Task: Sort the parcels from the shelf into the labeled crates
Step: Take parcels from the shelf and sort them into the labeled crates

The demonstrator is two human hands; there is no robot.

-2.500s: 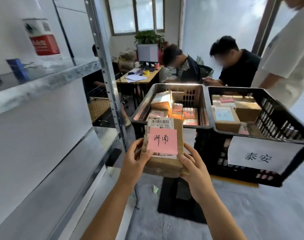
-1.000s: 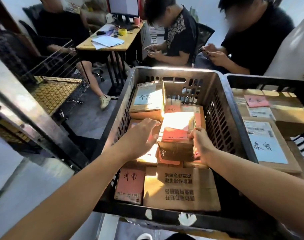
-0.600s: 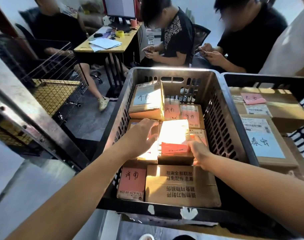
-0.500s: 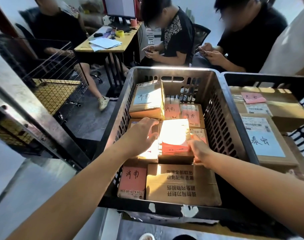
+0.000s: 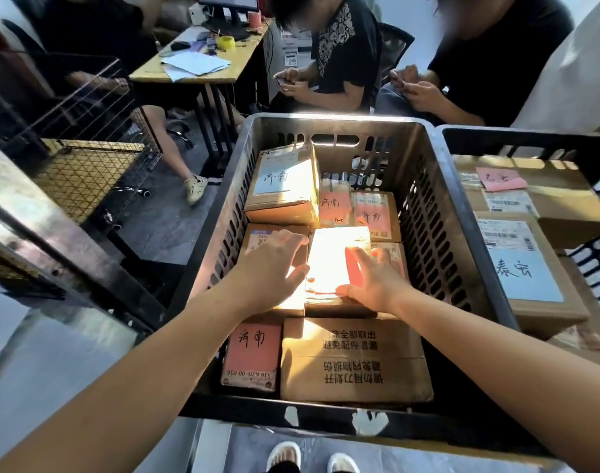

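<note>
Nearest me, along the near wall of the grey slotted plastic crate [image 5: 441, 213], lie a pink-labelled flat parcel [image 5: 251, 356] and a wide brown printed carton [image 5: 354, 360]. Just beyond them my left hand [image 5: 269, 274] rests open and flat on a brown parcel at the crate's left wall; its grip holds nothing. My right hand [image 5: 370, 279] lies with spread fingers on the sunlit brown parcel with a pink note [image 5: 336, 264], set down mid-crate; this grip presses rather than clasps. I judge this parcel delivered. Farther back, more noted parcels fill the far corner. The black crate [image 5: 530, 139] to the right holds parcels too. The shelf is out of view, so I cannot tell how much remains.
</note>
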